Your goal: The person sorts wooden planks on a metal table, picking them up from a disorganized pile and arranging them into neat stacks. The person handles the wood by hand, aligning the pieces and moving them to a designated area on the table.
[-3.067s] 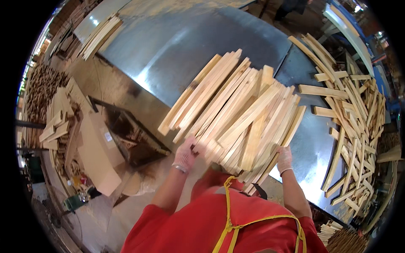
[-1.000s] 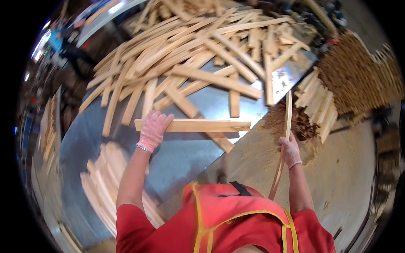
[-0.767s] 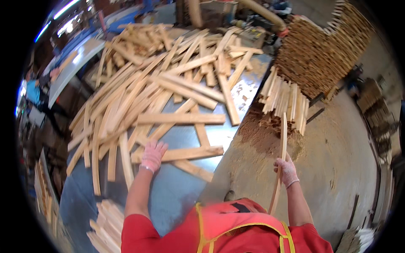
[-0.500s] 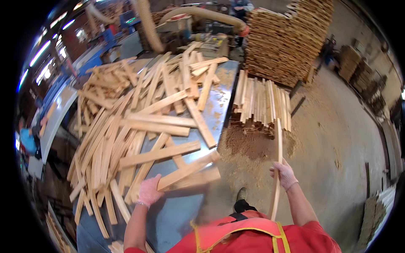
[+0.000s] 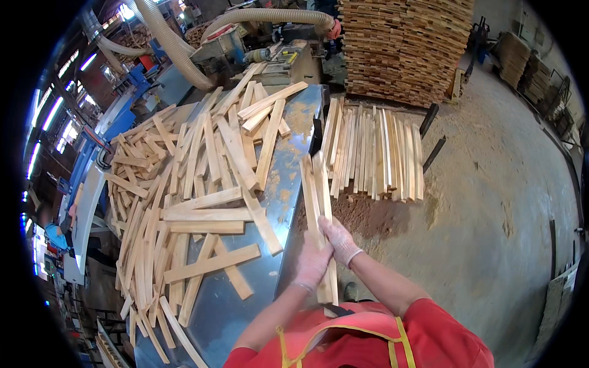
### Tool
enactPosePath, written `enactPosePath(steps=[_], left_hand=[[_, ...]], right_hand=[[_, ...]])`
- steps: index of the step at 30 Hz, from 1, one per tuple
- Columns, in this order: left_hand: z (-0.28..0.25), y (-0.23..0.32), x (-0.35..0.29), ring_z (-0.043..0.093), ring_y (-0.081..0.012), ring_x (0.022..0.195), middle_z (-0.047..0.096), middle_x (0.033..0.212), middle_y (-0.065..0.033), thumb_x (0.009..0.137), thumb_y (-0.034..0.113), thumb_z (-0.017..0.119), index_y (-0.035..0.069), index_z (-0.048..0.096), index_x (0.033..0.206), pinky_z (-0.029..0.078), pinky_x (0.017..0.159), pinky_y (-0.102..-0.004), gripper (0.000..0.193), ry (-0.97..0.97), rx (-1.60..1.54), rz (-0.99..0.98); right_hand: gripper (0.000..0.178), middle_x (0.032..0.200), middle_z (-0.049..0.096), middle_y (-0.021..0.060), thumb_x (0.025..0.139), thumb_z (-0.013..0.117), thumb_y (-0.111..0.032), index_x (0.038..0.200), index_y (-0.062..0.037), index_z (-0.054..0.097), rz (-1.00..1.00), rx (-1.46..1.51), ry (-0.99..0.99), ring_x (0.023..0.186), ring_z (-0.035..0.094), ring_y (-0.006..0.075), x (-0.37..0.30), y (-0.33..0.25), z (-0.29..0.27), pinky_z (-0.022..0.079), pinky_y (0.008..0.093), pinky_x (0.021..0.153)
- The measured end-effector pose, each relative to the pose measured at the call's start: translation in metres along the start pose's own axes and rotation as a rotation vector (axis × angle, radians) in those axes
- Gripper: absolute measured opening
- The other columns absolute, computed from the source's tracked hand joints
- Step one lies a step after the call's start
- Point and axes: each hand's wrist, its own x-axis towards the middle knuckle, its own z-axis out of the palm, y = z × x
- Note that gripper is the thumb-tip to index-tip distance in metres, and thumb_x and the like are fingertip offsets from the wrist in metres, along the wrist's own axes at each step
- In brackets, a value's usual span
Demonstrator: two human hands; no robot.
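Note:
Several pale wooden slats [image 5: 311,195] stand bunched together in front of my body, their far ends pointing away from me. My left hand [image 5: 312,265], in a light knit glove, is closed round them from the left. My right hand [image 5: 339,240], gloved the same way, grips them from the right, just above the left one. The two hands touch. To the left, a metal-topped table [image 5: 245,306] carries a loose heap of similar slats [image 5: 205,214]. Ahead to the right lies a row of slats [image 5: 374,150] set side by side.
A tall stack of wood [image 5: 405,52] stands behind the row. Dark upright bars [image 5: 433,154] rise at the row's right. Sawdust lies on the concrete floor [image 5: 485,245]. A ribbed hose [image 5: 264,17] and machines stand at the back; another person [image 5: 56,236] is far left.
My left hand has brought its slats off the table to the right. My right hand has come inward with its slat, and the pieces are now together between both hands.

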Motion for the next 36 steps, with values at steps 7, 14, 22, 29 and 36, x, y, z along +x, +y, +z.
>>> enactPosePath(steps=[7,14,22,29,36], left_hand=[[0.025,0.003,0.052,0.067,-0.0476,0.124,0.070,0.131,-0.0289,0.087,0.058,0.075,0.015,0.038,0.163,0.053,0.106,-0.0543,0.095,-0.132,0.134,0.189],[-0.018,0.028,0.129,0.049,-0.0403,0.147,0.046,0.161,-0.0245,0.087,0.043,0.081,0.003,0.046,0.158,0.042,0.122,-0.0457,0.089,-0.076,0.265,0.321],[-0.013,0.015,0.245,0.055,-0.0418,0.134,0.059,0.140,-0.0213,0.090,0.029,0.074,0.007,0.058,0.143,0.048,0.112,-0.0487,0.060,0.076,0.289,0.523],[0.016,0.038,0.339,0.053,-0.0445,0.141,0.051,0.155,-0.0273,0.089,0.040,0.081,0.004,0.048,0.156,0.044,0.120,-0.0487,0.083,-0.021,0.322,0.273],[0.046,0.123,0.416,0.055,-0.0462,0.133,0.056,0.143,-0.0282,0.083,0.048,0.086,-0.002,0.045,0.152,0.046,0.114,-0.0516,0.095,0.050,0.442,0.122]], right_hand=[[0.038,0.104,0.074,0.0115,0.090,0.074,-0.011,0.126,0.0014,0.067,0.093,-0.145,-0.094,0.090,0.072,0.0225,0.048,-0.020,-0.044,0.060,0.0379,0.079],[0.060,0.100,0.068,0.0177,0.083,0.075,-0.002,0.136,0.0041,0.048,0.033,-0.175,0.231,0.087,0.071,0.0305,0.120,-0.169,-0.043,0.064,0.0468,0.079],[0.079,0.117,0.068,0.0288,0.080,0.076,-0.014,0.147,0.0093,0.041,-0.067,-0.472,0.466,0.101,0.072,0.0350,0.286,-0.214,-0.080,0.060,0.0446,0.087],[0.079,0.128,0.065,0.0311,0.082,0.078,-0.025,0.147,0.0054,0.044,-0.004,-0.745,0.476,0.120,0.067,0.0422,0.451,-0.211,-0.081,0.053,0.0469,0.106],[0.128,0.161,0.043,0.0284,0.079,0.085,-0.059,0.168,0.0044,0.016,0.127,-1.265,0.201,0.145,0.049,0.0416,0.485,-0.192,-0.049,0.044,0.0449,0.119]])
